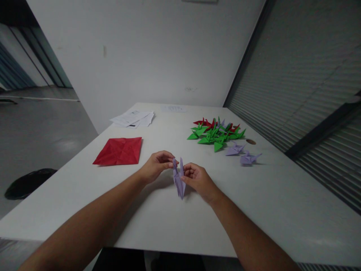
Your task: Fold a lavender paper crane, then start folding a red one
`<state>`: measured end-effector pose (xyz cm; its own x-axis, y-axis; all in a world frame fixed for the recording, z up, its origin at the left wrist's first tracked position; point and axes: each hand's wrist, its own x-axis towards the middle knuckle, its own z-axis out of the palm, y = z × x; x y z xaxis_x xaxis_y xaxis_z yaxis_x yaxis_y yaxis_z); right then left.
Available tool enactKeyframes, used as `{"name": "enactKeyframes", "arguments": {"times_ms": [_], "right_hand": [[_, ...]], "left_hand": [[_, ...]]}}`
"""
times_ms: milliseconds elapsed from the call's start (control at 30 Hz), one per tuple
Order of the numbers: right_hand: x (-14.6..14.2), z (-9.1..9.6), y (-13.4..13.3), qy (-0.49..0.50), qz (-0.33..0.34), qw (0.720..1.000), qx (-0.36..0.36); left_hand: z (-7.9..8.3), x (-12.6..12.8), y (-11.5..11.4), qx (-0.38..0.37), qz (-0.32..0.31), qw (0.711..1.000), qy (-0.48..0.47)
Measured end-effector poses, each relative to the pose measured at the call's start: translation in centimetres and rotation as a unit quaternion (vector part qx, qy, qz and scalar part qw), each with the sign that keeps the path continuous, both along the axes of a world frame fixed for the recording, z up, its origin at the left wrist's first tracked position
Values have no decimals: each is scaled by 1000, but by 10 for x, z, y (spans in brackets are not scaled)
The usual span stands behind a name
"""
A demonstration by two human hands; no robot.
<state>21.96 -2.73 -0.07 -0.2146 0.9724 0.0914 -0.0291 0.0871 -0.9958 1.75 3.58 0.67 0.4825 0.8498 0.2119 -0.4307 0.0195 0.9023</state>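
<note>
Both hands pinch a half-folded lilac paper figure at centre frame.
I see my left hand nipping its left upright point and my right hand its right one, lower tip close to the white desk. A creased red paper square lies left, two lilac paper cranes right, a heap of green and red paper cranes beyond, and white printed sheets upper left.

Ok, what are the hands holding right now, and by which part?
A folded purple paper, point down. The left hand pinches its left upper tip; the right hand pinches its right flap, a little lower.
</note>
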Motion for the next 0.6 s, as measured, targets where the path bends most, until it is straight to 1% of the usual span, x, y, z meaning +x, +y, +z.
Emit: {"name": "enactKeyframes", "arguments": {"times_ms": [133,267,367,600], "right_hand": [[0,0,0,-1,5,1000,-6],[-1,0,0,-12,11,1000,-8],[0,-1,0,-23,16,1000,-7],[0,-4,1,-23,19,1000,-4]], "left_hand": [[1,-3,2,-6,-35,999,-23],[4,-5,1,-19,-70,997,-13],[3,-4,1,-23,-64,998,-8],[-1,-4,4,-37,-22,999,9]]}}
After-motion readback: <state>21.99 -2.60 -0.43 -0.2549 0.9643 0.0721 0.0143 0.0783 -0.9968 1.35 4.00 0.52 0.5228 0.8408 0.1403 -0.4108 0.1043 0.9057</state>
